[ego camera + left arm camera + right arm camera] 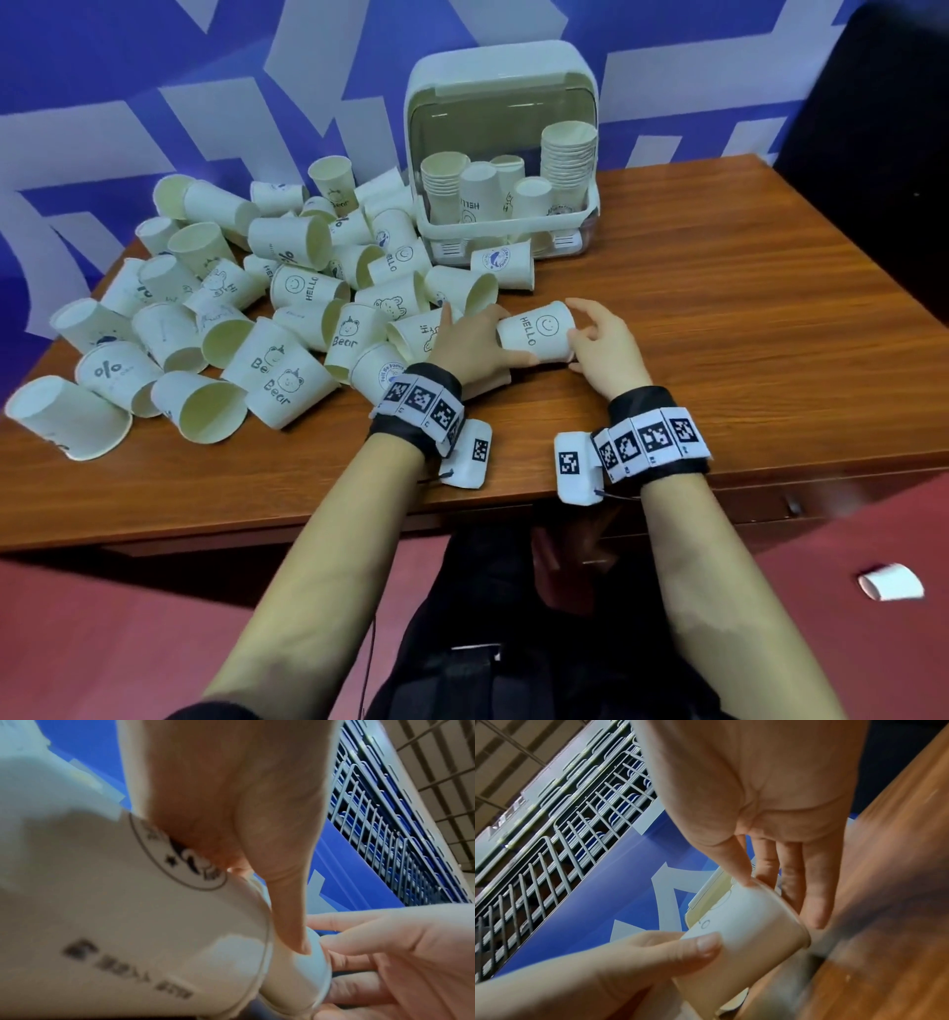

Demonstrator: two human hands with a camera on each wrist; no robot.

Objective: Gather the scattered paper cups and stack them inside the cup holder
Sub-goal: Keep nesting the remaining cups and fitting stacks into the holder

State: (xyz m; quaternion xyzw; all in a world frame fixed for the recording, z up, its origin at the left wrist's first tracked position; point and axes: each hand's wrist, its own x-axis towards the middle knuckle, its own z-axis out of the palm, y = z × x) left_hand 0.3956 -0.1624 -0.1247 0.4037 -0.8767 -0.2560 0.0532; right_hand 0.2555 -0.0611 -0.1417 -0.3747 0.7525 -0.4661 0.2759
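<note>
A white paper cup printed "HELLO" (536, 331) lies on its side on the wooden table (719, 334), base pointing right. My left hand (500, 339) grips its mouth end, thumb (700, 945) on the wall. My right hand (580, 336) is at the base with straight fingers, and its thumb touches the base rim (746, 882). The white cup holder (506, 77) stands behind with its lid up and holds several stacks of cups (567, 154). In the left wrist view a logo cup (128, 902) fills the foreground.
A big pile of loose cups (231, 318) covers the table's left half, up to my left wrist. One cup (506, 264) stands upside down in front of the holder. A cup (891, 580) lies on the red floor at right. A dark chair (883, 128) stands at the back right.
</note>
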